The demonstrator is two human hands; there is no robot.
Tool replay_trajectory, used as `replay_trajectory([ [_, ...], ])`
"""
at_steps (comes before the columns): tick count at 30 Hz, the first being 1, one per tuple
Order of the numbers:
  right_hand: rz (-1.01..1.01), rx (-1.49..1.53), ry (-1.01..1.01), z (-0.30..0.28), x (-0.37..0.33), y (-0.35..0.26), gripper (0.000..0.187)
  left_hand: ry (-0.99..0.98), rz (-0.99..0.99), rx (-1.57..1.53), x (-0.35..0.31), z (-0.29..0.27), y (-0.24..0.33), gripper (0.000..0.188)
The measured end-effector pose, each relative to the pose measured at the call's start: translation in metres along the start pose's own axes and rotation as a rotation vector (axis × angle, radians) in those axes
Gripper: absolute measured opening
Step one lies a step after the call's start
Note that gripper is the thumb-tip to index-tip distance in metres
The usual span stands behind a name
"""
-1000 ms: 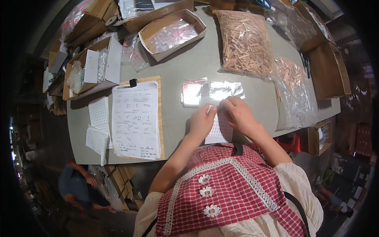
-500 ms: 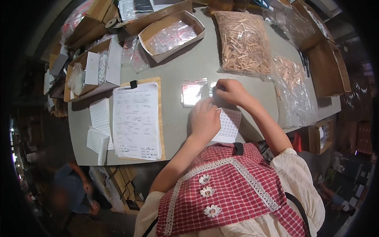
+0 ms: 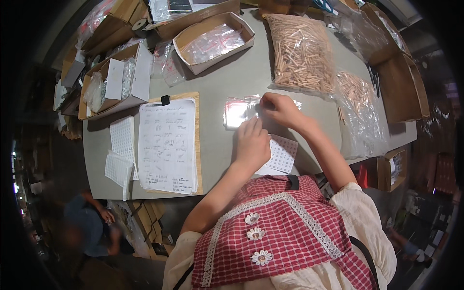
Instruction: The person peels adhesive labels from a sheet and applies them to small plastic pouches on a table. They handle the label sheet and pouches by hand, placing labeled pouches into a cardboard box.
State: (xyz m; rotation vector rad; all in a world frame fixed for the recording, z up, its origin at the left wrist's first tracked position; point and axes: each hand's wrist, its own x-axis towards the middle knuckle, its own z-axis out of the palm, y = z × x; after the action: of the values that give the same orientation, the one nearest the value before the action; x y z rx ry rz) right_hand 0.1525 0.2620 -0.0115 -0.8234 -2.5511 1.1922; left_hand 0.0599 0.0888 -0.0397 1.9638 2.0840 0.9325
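A small pile of clear zip bags [image 3: 235,116] lies on the table before me, glare washing over its surface. My left hand [image 3: 253,145] lies with fingers stretched over the lower right edge of those bags. Close beyond it, my right hand [image 3: 282,111] is bent down in a pinch at a small plastic bag [image 3: 252,99]; its fingertips are partly hidden. Under and beside my left wrist sits a white sheet of small printed stickers [image 3: 283,153], partly covered by the hand.
A clipboard [image 3: 197,169] with papers and more sticker sheets [image 3: 122,135] lie left. Beyond are a shallow box [image 3: 195,71] of plastic bags and a divided carton [image 3: 140,79]. Big bags of wooden dowels [image 3: 302,55] stand far right. A person [image 3: 87,222] is at lower left.
My right hand has shifted slightly left and down. More clear plastic now shows around it. The sticker sheet has turned a little, and the whole view has shifted slightly.
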Motion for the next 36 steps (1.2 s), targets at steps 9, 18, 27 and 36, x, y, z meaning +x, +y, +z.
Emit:
replay_trajectory([
  [9, 0.1, -0.449, 0.106, 0.013, 0.009, -0.002, 0.019, 0.11, -0.038, -0.113, -0.005, -0.009, -0.001, 0.017],
  [18, -0.203, -0.053, 0.005, -0.011, -0.049, -0.041, 0.018, -0.065, -0.545, -0.471, 0.002, -0.038, 0.004, 0.024],
  [27, -0.286, -0.231, 0.084, 0.003, -0.069, -0.047, 0.033, -0.08, -0.586, -0.763, -0.014, -0.018, -0.017, 0.027],
  [36, -0.228, -0.224, 0.21, 0.019, -0.011, -0.022, 0.017, -0.06, -0.649, -0.818, -0.022, -0.008, -0.04, 0.035],
])
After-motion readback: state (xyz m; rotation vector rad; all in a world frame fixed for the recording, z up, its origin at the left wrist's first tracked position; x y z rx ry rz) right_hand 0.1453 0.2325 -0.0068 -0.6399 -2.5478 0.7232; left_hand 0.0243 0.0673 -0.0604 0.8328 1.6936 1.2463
